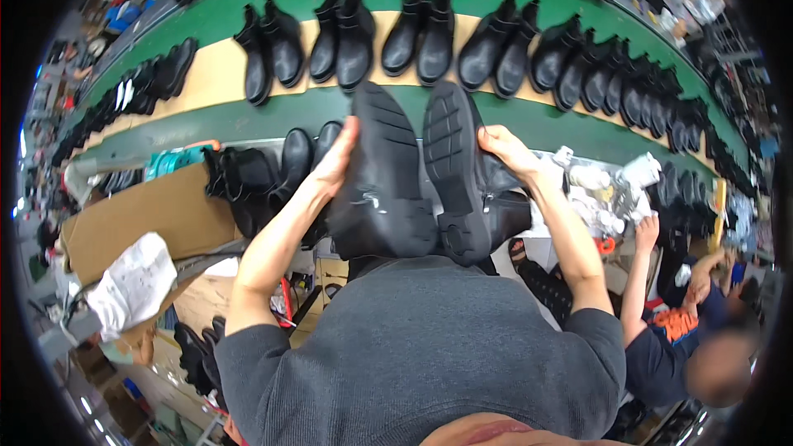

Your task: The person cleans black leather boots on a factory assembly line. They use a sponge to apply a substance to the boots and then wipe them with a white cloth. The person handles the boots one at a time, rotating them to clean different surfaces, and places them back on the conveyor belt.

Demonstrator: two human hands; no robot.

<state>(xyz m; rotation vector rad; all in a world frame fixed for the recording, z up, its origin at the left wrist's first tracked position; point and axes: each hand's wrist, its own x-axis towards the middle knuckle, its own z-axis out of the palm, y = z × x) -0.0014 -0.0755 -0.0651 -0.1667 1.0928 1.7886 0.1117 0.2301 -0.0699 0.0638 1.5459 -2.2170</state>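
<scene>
I hold a pair of black ankle boots side by side in front of my chest, toes pointing away and treaded soles partly turned up. My left hand (pixel 337 158) is closed on the outer side of the left boot (pixel 363 169), near its toe. This boot shows its smooth side and a silver zip pull. Around the outer edge of the right boot (pixel 453 144), near the forefoot, my right hand (pixel 510 151) is closed, the thumb by the sole. The right boot's grooved sole faces up, and its shaft tilts to the right. Fingers behind the boots are hidden.
Pairs of black boots (pixel 436 37) stand in a row on tan cardboard along a green bench (pixel 223 125). More boots (pixel 252 173) and a cardboard box (pixel 149 219) are at the left. White wrapped bundles (pixel 595 190) lie at the right, near a co-worker's hand (pixel 647 233).
</scene>
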